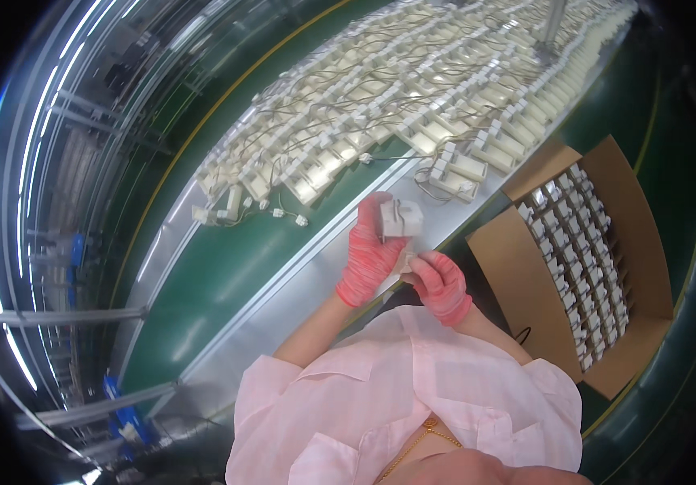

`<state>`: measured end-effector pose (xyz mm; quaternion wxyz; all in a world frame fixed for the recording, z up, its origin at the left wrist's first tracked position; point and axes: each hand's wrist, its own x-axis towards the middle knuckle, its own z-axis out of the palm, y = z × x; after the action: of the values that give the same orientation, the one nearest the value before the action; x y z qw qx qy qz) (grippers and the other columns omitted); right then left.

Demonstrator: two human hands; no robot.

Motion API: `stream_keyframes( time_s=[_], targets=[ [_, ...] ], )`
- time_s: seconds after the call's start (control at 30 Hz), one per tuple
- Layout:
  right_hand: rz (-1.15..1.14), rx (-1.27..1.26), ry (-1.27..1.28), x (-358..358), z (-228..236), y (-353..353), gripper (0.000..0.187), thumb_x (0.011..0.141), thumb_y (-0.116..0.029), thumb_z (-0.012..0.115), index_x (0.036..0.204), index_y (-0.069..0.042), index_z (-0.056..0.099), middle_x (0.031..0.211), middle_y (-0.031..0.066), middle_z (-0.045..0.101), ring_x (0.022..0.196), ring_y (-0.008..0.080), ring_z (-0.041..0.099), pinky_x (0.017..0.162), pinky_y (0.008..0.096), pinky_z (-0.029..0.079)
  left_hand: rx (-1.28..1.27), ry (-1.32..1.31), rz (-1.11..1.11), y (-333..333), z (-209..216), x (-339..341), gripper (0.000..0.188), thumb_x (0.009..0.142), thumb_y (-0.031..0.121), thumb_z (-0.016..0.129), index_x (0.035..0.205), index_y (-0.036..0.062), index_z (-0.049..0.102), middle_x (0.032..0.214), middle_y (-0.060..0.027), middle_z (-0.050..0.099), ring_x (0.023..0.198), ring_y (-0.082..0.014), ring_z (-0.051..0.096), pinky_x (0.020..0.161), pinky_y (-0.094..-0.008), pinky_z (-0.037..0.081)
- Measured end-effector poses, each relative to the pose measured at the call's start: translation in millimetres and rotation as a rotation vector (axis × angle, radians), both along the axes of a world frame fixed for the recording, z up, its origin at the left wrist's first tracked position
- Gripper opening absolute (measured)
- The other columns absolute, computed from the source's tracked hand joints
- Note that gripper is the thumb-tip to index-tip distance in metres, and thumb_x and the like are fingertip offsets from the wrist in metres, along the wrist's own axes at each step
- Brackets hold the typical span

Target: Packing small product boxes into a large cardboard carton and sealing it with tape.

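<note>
My left hand (365, 255), in a pink-red glove, is wrapped round a white box-shaped plastic part (402, 218) with a grey cable across it. It holds the part up in front of my chest, above the metal edge of the conveyor. Close beside it, just below the part, is my right hand (441, 288) in a matching glove. Its thumb and fingers are closed in a pinch on a small pale piece (405, 259). Whether that piece belongs to the white part I cannot tell.
Rows of cream-white housings with cables (388, 105) cover the far end of the green conveyor belt (226, 275). Small white connectors (301, 220) dangle at their near edge. An open cardboard box (518, 287) with rows of white-and-dark parts (578, 267) stands at my right.
</note>
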<state>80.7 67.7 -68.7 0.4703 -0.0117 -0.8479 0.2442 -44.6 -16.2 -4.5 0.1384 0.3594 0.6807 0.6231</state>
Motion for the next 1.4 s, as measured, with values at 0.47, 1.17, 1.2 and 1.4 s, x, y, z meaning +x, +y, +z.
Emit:
stream_keyframes(
  time_s=[0.47, 1.17, 1.2, 1.4],
  targets=[
    [-0.027, -1.666, 0.486, 62, 4, 165, 0.030, 0.091, -0.039, 0.055, 0.101, -0.010, 0.055, 0.078, 0.0029, 0.058, 0.051, 0.0070, 0.046, 0.036, 0.0197, 0.029, -0.249, 0.798, -0.469, 146, -86, -36, 0.035, 0.081, 0.016, 0.061, 0.114, 0.0064, 0.054, 0.113, -0.0165, 0.055, 0.107, -0.0364, 0.051, 0.089, -0.0397, 0.044],
    [-1.381, -0.340, -0.179, 217, -84, 413, 0.035, 0.085, -0.032, 0.060, 0.114, -0.012, 0.053, 0.105, 0.0163, 0.056, 0.098, 0.0353, 0.055, 0.084, 0.0416, 0.045, -0.765, 0.913, -0.063, 86, -99, -136, 0.032, 0.082, 0.022, 0.061, 0.112, 0.0124, 0.057, 0.099, -0.0119, 0.058, 0.101, -0.0316, 0.052, 0.086, -0.0399, 0.044],
    [-1.416, -0.274, -0.271, 232, -100, 430, 0.036, 0.085, -0.034, 0.060, 0.114, -0.013, 0.053, 0.106, 0.0161, 0.055, 0.098, 0.0349, 0.055, 0.084, 0.0425, 0.045, -0.768, 0.711, -0.015, 89, -96, -130, 0.033, 0.081, 0.026, 0.063, 0.111, 0.0129, 0.058, 0.103, -0.0119, 0.059, 0.102, -0.0315, 0.052, 0.088, -0.0396, 0.043],
    [-1.303, -0.354, -0.589, 248, -137, 466, 0.044, 0.086, -0.039, 0.058, 0.122, -0.016, 0.049, 0.115, 0.0191, 0.053, 0.103, 0.0381, 0.054, 0.087, 0.0442, 0.045, -0.639, 1.388, -0.393, 74, -113, -127, 0.027, 0.081, 0.025, 0.060, 0.107, 0.0153, 0.061, 0.120, -0.0073, 0.053, 0.107, -0.0292, 0.050, 0.093, -0.0460, 0.040]
  ],
)
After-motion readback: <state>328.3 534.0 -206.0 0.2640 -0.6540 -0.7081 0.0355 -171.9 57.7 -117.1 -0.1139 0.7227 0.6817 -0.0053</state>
